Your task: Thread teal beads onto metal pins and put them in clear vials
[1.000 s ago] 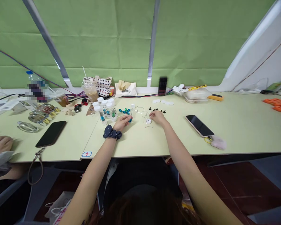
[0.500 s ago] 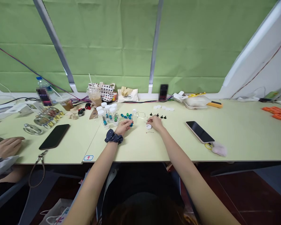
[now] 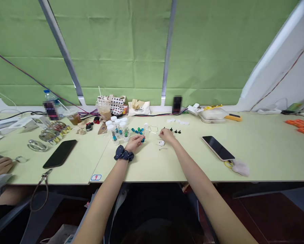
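The left hand [image 3: 134,143] partly hides the blue beads [image 3: 137,130] — blurred, tiny.

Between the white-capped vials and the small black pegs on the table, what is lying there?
In the head view: teal beads, a thin bent wire, and a white-capped clear tube beside the left hand.
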{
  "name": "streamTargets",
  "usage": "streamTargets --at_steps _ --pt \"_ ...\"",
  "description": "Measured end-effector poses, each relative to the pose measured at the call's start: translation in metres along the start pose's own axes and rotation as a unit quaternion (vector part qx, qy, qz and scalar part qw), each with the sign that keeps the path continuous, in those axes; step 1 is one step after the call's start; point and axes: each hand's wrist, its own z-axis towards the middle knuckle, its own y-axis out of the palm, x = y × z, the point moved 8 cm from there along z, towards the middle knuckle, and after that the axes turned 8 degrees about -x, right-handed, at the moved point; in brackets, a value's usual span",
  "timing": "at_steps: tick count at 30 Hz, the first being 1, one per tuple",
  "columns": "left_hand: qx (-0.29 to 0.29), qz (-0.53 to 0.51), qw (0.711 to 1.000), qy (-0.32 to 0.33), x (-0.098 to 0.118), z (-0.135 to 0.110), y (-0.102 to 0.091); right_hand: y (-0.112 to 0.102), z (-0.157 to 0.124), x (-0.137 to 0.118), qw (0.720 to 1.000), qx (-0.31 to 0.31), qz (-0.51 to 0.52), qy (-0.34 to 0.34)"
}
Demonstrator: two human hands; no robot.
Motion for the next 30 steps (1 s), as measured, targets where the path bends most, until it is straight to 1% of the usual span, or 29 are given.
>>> streamTargets --at_steps 2,6,11,16,18,21,23,25,26,28,30 --pt "-0.005 0.003 1.0 0.001 0.001 0.0 0.0 0.001 0.011 -0.009 1.0 0.01 -0.011 0.008" --pt "-0.011 0.003 1.0 -0.003 -0.001 0.001 0.0 0.011 0.034 -0.027 0.999 0.008 -0.037 0.018" --pt "-0.008 0.0 1.0 -0.005 -0.003 0.002 -0.001 0.024 0.05 -0.033 0.997 -0.018 -0.066 0.036" --pt "-0.017 -0.001 1.0 -0.006 -0.005 0.003 -0.002 0.026 0.047 -0.039 0.996 -0.041 -0.078 0.01" --pt "-0.016 -0.004 1.0 -0.004 -0.004 0.003 -0.002 0.02 0.042 -0.039 0.997 -0.04 -0.07 -0.004" --pt "-0.011 -0.011 1.0 -0.006 -0.004 0.003 -0.002 0.004 0.029 -0.033 0.999 -0.026 -0.043 -0.02" --pt "-0.01 -0.012 1.0 -0.008 -0.005 0.003 -0.002 -0.009 0.017 -0.025 0.999 -0.009 -0.018 -0.031" --pt "-0.008 -0.009 1.0 -0.008 -0.005 0.004 -0.002 -0.02 0.004 -0.017 0.997 0.009 0.053 -0.059" --pt "-0.006 -0.008 1.0 -0.009 -0.006 0.004 -0.003 -0.024 -0.003 -0.014 0.991 0.012 0.106 -0.076" --pt "-0.002 -0.009 1.0 -0.011 -0.006 0.004 -0.003 -0.028 -0.016 -0.006 0.971 0.008 0.214 -0.102" --pt "0.0 -0.01 1.0 -0.013 -0.006 0.004 -0.003 -0.029 -0.027 0.001 0.953 0.002 0.284 -0.108"
